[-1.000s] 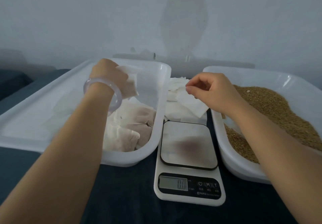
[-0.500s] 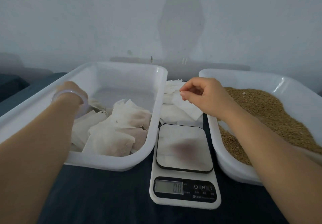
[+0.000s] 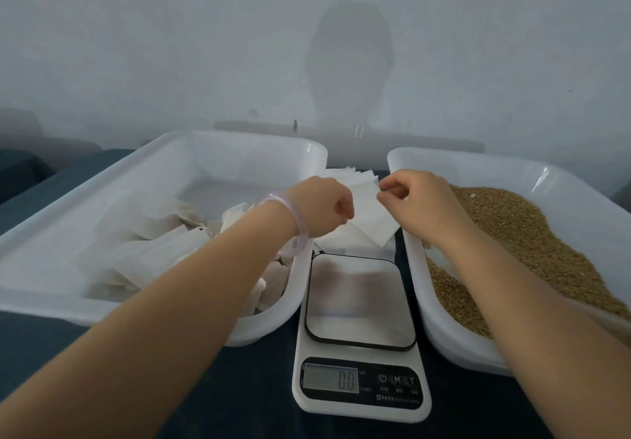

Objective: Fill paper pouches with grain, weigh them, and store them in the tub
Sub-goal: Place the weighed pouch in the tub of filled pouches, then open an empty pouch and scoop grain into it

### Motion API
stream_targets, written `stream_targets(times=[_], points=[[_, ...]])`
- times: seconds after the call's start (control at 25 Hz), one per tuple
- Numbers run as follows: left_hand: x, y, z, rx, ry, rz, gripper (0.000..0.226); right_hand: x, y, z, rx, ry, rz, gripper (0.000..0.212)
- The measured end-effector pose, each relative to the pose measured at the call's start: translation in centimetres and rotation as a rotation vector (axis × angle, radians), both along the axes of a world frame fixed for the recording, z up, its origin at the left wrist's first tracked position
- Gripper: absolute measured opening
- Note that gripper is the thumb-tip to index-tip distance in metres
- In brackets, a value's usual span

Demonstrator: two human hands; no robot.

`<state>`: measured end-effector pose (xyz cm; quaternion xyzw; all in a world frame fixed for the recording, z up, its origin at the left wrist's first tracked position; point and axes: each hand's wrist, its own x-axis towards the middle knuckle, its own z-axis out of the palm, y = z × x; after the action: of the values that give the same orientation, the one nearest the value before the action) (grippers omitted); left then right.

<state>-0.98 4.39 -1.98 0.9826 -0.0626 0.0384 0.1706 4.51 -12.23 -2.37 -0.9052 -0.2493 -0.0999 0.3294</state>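
Note:
Both hands meet over an empty white paper pouch (image 3: 370,221) held above the far end of the scale (image 3: 360,305). My right hand (image 3: 415,199) pinches the pouch's upper right corner. My left hand (image 3: 322,208), with a clear bangle on the wrist, has its fingers curled at the pouch's left edge. Behind them lies a stack of empty pouches (image 3: 345,177). The left tub (image 3: 68,233) holds several filled pouches (image 3: 164,237). The right tub (image 3: 478,162) holds brown grain (image 3: 532,233). The scale's display reads 0.0 and its platform is bare.
The tubs and scale stand on a dark blue cloth (image 3: 246,387). A pale wall rises close behind the tubs. A narrow gap between the tubs holds the scale and the pouch stack.
My left hand left the left tub, swung right and came to the pouch's left edge. My right hand kept pinching the pouch and stayed above the scale's far end.

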Motion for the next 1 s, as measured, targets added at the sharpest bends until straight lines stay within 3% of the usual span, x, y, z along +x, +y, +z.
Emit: stream_targets(times=[0.08, 0.24, 0.32, 0.4, 0.56, 0.8, 1.0], points=[[-0.2, 0.3, -0.5, -0.081, -0.023, 0.028, 0.021, -0.2, 0.4, 0.2, -0.238, 0.002, 0.013, 0.026], [-0.7, -0.2, -1.1, -0.173, -0.082, 0.067, 0.03, -0.3, 3.9, 0.9, -0.923, 0.028, 0.117, 0.012], [-0.7, -0.2, -1.0, -0.164, -0.087, 0.068, 0.031, 0.2, 5.9, 1.3, -1.09, 0.087, 0.135, 0.017], [-0.8, 0.0, -1.0, -0.193, -0.089, 0.063, 0.031, 0.9, 6.9, 0.7, -1.201, 0.159, 0.125, 0.037], [-1.0, 0.2, -1.1, -0.235, -0.102, 0.041, 0.031, 1.7, 6.7, -1.6, -1.119, 0.022, 0.088, 0.031], [-0.9, 0.1, -1.0, -0.215, -0.069, 0.036, 0.028, 1.6, 7.0, -1.9, -0.883, 0.045, 0.022, 0.026], [-0.9, 0.1, -1.0, -0.261, -0.096, 0.052, 0.026, 0.9, 6.8, -1.4, -0.818, -0.071, 0.041, 0.023]])
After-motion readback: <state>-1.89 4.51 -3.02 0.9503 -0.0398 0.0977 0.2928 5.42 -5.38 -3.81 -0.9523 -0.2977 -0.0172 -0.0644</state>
